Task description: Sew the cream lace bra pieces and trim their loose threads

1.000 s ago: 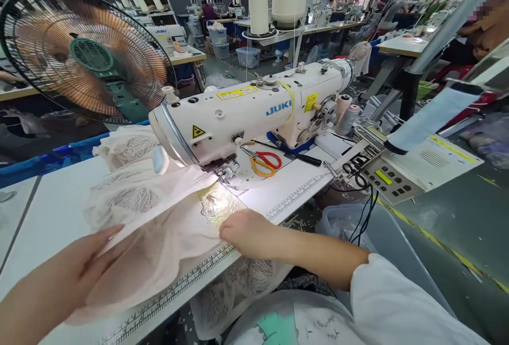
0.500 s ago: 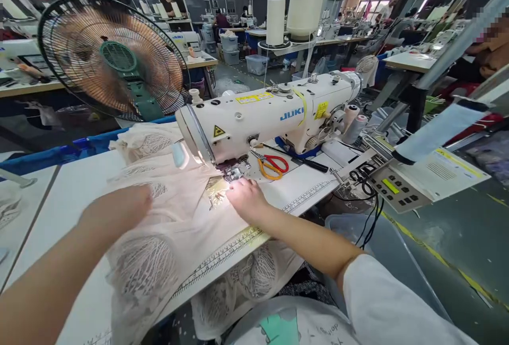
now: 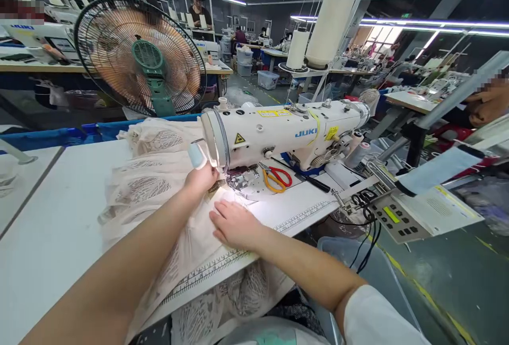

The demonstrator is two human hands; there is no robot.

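A white Juki sewing machine (image 3: 278, 130) stands on the white table (image 3: 51, 228). Pale pink lace fabric (image 3: 151, 188) lies under its presser foot (image 3: 234, 179) and hangs over the table's front edge. My left hand (image 3: 202, 178) is closed on the fabric just left of the needle, fingers pinched together. My right hand (image 3: 233, 223) lies flat on the fabric in front of the needle, fingers stretched out towards the left. The machine's lamp lights the cloth between both hands.
Orange-and-red scissors (image 3: 276, 178) and a black-handled tool (image 3: 314, 182) lie on the machine bed. A control panel (image 3: 393, 218) hangs at the right. A fan (image 3: 145, 56) stands behind. A grey bin (image 3: 358, 260) sits below the table's right end. Other workers sit far back.
My left hand moved forward and right, up to the needle, and pinched the fabric. My right hand drew back a little from the presser foot and flattened on the cloth. The view tilted up.
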